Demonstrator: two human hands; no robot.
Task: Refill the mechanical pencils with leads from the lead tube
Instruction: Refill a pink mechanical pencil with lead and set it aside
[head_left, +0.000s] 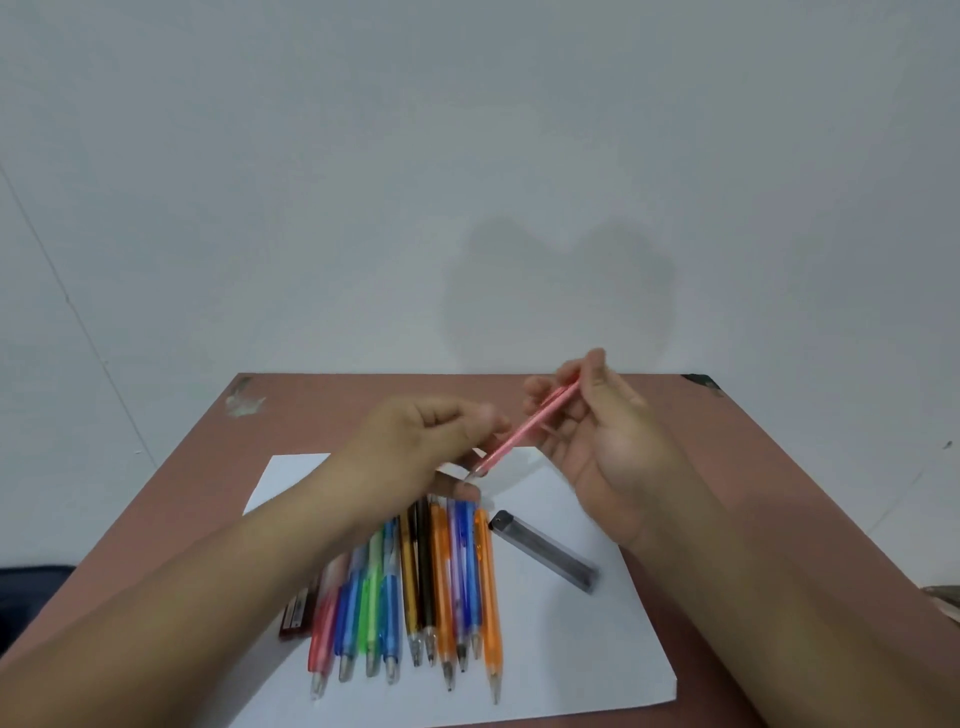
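Your right hand (597, 441) pinches the pink pencil (524, 426) above the paper (597, 649); your left hand (431, 441) curls at its lower end, contents unclear. Tilt it and a lead could slip out. The lead tube (543, 551) lies on the paper beside the row of pencils (431, 587).

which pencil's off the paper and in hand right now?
The pink mechanical pencil: it is held in the air between the left hand and right hand, while the other coloured pencils lie in a row on the white paper sheet.

Eleven pencils (429, 582) lying, one pink pencil (524, 428) held, one lead tube (544, 551), one paper sheet (597, 649)
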